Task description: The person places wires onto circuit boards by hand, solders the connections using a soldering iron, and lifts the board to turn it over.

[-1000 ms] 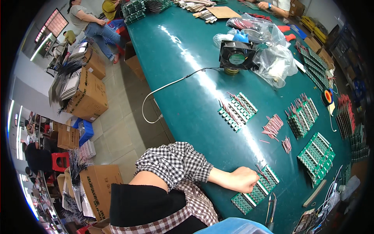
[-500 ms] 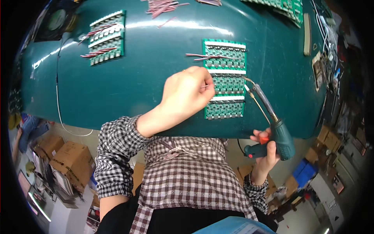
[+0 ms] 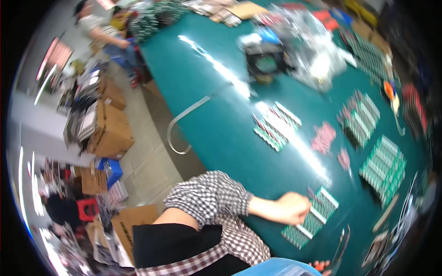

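- My left hand is curled closed at the left edge of the green rectangular circuit board with white strips on the teal table; blur hides whether I pinch anything.
- My right hand, partly cut off, seems wrapped round the slim metal-shafted soldering tool, right of the board.
- Best to brace my left wrist, guarding fingertips from the tip.

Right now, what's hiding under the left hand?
The left hand covers part of a green circuit board's left edge. Beyond the hand, more board and white strips show. The covered edge, and anything inside the curled fingers, can't be seen.
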{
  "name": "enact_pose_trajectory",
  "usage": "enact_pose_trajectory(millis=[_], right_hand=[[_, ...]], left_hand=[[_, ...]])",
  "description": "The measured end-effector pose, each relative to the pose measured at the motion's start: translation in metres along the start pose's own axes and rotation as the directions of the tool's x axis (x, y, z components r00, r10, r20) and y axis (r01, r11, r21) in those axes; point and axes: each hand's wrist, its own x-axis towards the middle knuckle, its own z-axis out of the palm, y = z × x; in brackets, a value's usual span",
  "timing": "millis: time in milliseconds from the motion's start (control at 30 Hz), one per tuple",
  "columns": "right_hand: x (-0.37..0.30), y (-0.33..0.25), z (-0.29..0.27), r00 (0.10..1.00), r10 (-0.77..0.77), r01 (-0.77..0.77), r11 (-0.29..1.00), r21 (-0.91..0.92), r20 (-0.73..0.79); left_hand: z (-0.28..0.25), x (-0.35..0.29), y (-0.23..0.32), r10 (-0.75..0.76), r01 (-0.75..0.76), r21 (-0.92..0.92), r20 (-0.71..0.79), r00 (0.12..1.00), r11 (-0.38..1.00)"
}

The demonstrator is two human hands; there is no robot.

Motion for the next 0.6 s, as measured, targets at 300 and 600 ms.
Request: enact_pose_trajectory(millis=[300, 600], right_hand=[[0.059, 0.018, -0.04, 0.989, -0.109, 0.145, 0.796, 0.588, -0.096], [0.033, 0.004, 0.006, 0.939, -0.168, 0.293, 0.845, 0.447, -0.299]], left_hand=[[0.012, -0.001, -0.01, 0.039, -0.036, -0.118, 0.027, 0.999, 0.992], [0.008, -0.002, -0.008, 0.056, -0.051, -0.131, 0.03, 0.998, 0.99]])
